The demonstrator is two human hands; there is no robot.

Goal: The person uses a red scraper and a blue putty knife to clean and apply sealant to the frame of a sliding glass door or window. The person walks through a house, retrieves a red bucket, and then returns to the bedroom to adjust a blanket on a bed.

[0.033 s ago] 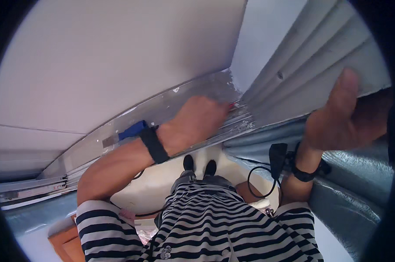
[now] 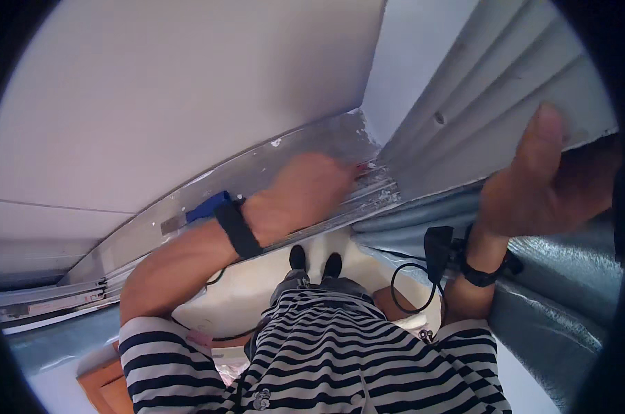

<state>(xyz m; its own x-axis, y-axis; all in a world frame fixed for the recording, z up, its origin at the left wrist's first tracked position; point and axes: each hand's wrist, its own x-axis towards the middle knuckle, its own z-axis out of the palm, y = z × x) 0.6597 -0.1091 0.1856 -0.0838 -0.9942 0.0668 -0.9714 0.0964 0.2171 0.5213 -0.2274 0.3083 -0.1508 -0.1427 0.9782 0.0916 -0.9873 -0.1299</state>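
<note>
Shifted slightly to the left since the earlier frame are the left hand and the red piece at its fingertips, while the ridged panel and the right hand are displaced about as little (a small sway of the head may account for most of it). From this it is judged that the same corner is being worked, with little ground gained. At the far left, a blue-handled tool is seen lying on the grey ledge, just beyond the left wrist, where a dark band is worn; the tool is left untouched. Further right, the left hand is held low over the metal tracks, its outline blurred; whether the red piece is pinched by the fingers or merely touched cannot be told. That piece is placed near the tracks' right end, close to the foot of the ridged panel. Below the panel, a black box on a cable is seen beside the right forearm. At the far right, the right hand is raised before the panel, its thumb spread upward; the other fingers are lost in shadow, so their hold cannot be told.
</note>
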